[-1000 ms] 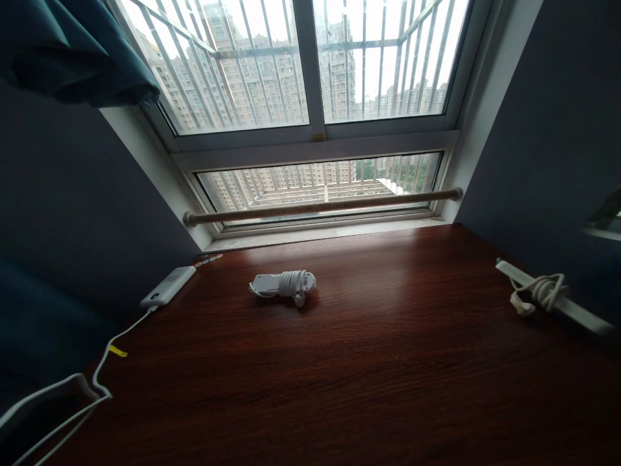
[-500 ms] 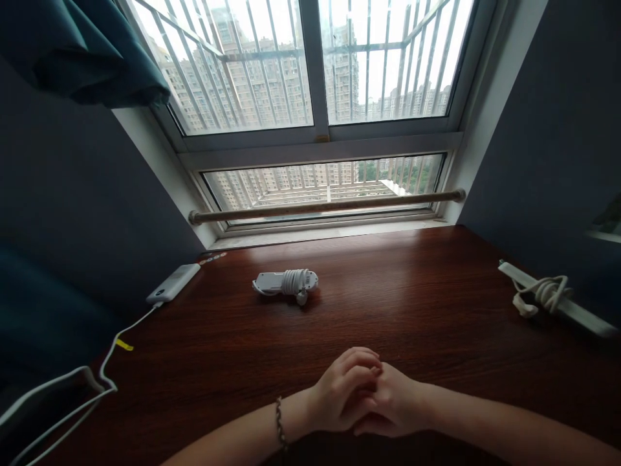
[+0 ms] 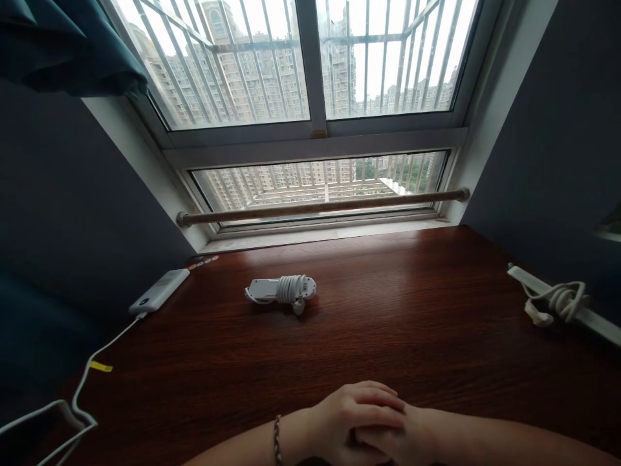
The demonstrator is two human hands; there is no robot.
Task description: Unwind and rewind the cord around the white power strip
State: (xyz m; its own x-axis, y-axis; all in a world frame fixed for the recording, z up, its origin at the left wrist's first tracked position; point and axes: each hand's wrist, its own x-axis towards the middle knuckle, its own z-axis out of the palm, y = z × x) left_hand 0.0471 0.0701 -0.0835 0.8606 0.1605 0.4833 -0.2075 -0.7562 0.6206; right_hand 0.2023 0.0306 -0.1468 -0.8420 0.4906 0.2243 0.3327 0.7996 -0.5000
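Clasping gently works best here, with the left hand (image 3: 347, 417) curled around the right hand (image 3: 417, 428), whose own grip I can't tell, both low over the table (image 3: 427, 317), well apart from the white device (image 3: 264, 288) lying farther back, wound in its cord (image 3: 291, 289).

Readable text: none, anywhere in view
White strip with wound cord (image 3: 264, 288): small dark print at the cord end, too small to read
White box with cable (image 3: 160, 292): faint grey print on top, illegible
Yellow tag (image 3: 101, 367): on the white cable (image 3: 112, 339), no legible characters
Round stickers (image 3: 204, 263): coloured marks, too small to make out
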